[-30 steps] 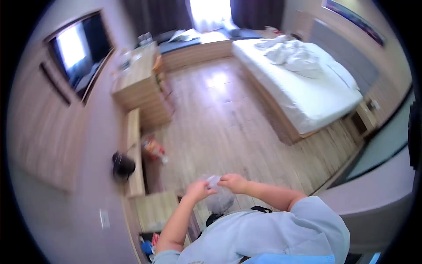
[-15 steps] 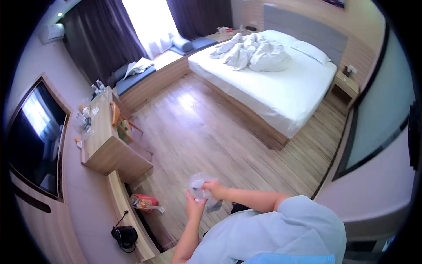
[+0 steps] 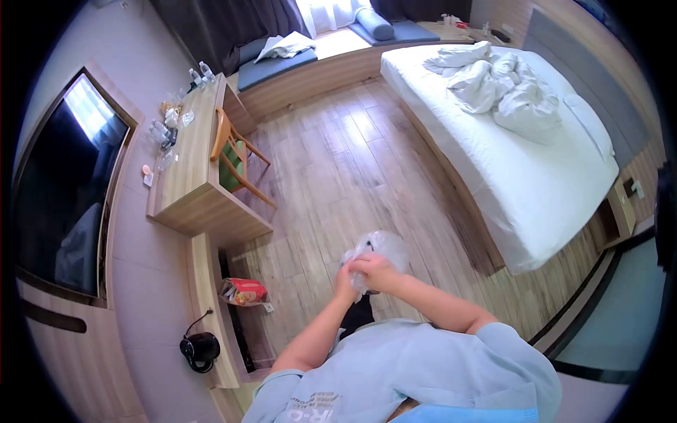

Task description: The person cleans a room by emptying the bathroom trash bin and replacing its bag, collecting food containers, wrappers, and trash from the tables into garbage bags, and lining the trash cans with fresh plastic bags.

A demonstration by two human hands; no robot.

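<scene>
Two hands (image 3: 360,273), together, gripping one translucent plastic bag (image 3: 384,248) above floorboards (image 3: 324,204).

Inside of bag (image 3: 389,247) (translucent), unclear.

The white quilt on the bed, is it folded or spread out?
Neither: the quilt lies in a crumpled heap, with much of the white sheet bare.

Daylight glares off the wood-plank floor (image 3: 331,183) between a white-sheeted bed (image 3: 486,155) and a pale wooden desk (image 3: 192,162).
</scene>
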